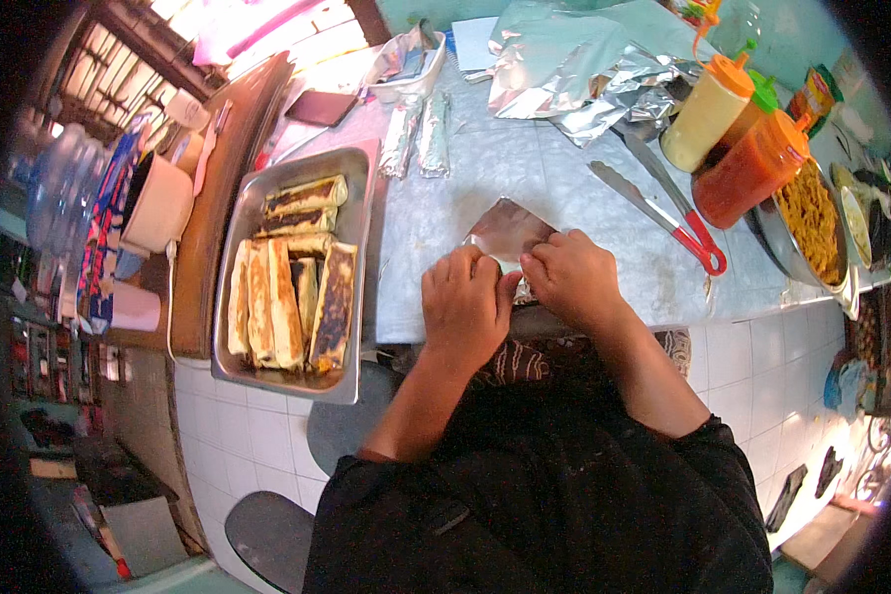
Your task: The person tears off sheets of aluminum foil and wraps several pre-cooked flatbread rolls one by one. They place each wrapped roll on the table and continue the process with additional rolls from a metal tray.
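Observation:
A small sheet of aluminium foil lies near the front edge of the table, one corner pointing away from me. My left hand grips its near left side, with fingers curled and the thumb reaching towards the other hand. On the near right side, my right hand pinches the foil too. Crumpled foil shows between the two hands, but whatever it may enclose is hidden by the fingers. Beyond the sheet lie two foil-wrapped rolls, side by side. To the left, a steel tray holds several browned flatbread rolls.
Red-handled tongs lie at right, close to two sauce bottles and a metal bowl of shredded filling. Large foil sheets cover the back. A phone and white basket sit back left.

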`<state>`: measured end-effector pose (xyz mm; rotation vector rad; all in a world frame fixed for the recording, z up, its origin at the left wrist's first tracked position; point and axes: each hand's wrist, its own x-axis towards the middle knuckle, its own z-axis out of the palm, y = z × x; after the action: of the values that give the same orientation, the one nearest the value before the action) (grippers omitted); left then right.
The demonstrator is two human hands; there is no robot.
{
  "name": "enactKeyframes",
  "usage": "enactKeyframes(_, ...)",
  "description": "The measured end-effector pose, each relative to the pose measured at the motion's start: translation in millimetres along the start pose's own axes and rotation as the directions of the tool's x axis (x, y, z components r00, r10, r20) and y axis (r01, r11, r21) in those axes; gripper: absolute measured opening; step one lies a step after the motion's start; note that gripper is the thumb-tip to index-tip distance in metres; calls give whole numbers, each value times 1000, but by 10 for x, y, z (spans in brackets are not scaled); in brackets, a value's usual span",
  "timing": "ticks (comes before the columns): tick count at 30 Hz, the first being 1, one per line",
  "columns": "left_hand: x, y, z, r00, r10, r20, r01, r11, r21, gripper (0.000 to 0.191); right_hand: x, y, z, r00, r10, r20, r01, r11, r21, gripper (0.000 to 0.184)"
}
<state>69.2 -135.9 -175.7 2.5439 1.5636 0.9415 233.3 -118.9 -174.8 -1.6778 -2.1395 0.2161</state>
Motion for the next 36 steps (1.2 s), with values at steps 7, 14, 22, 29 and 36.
enactKeyframes(7, -151, -56, 196, 984, 116, -133, -120, 992, -26, 17, 48, -43, 36, 988, -29, -154, 8, 991, -133, 16)
enactKeyframes(14, -96, -43, 140, 1000, 8, 19, -7, 998, -57, 14, -229, 37, 73, 900, -294, -322, 317, 948, 20, 19)
enactKeyframes(22, -70, -101, 133, 947, 187, -261, -197, 980, -13, 13, -106, -83, 7, 996, -84, -16, 82, 990, -111, 14)
enactKeyframes(29, 36, -99, 99, 1000, 21, 13, -21, 1000, -21, 14, -142, -43, 1, 881, -346, -325, 332, 938, -99, 14)
enactKeyframes(36, 68, -116, 106, 995, 29, -90, -31, 999, -23, 13, -43, -48, 99, 964, -214, -161, 210, 977, -41, 19)
